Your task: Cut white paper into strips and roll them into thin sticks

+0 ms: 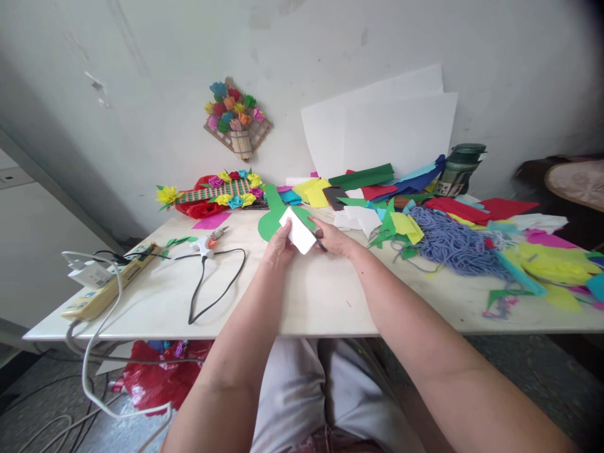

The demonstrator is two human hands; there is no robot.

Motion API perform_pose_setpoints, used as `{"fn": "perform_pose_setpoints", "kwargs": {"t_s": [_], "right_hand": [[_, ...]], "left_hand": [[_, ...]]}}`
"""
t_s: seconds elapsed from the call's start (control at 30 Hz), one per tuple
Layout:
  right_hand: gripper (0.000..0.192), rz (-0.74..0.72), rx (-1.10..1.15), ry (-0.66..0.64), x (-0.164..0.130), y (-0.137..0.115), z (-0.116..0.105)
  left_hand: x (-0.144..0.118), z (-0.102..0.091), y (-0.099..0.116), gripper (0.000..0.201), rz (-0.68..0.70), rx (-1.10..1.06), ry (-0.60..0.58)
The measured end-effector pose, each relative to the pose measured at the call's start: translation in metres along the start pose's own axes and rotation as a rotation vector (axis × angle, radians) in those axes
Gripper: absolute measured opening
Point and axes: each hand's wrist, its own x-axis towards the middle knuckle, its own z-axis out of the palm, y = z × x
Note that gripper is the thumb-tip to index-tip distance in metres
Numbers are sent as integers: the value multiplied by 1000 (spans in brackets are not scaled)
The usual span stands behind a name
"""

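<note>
My left hand [278,245] grips a white card piece [298,231] laid over a green paper cut-out [271,217], both held just above the pale table [311,296]. My right hand [336,239] is at the card's right side and holds a dark thin tool, likely a pen or scissors [319,244], its tip against the card. Both forearms reach in from the bottom of the view.
A glue gun [210,241] with a black cord lies to the left, beside a power strip [106,286]. Coloured paper scraps [406,226] and blue yarn [448,242] cover the right half. White sheets [382,132] lean on the wall. A paper flower craft [221,189] lies at the back.
</note>
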Motion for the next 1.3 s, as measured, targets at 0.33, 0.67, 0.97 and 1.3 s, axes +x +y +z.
{"fn": "perform_pose_setpoints", "kwargs": {"t_s": [0.33, 0.67, 0.97, 1.3], "right_hand": [[50, 142, 444, 270, -2, -13, -5], [60, 132, 693, 561, 4, -13, -9], [54, 92, 782, 635, 8, -5, -16], [63, -7, 648, 634, 8, -2, -19]], "left_hand": [[-1, 1, 6, 30, 172, -61, -1], [-5, 3, 7, 19, 278, 78, -71], [-16, 6, 7, 16, 213, 314, -309], [-19, 5, 13, 34, -30, 307, -367]]}}
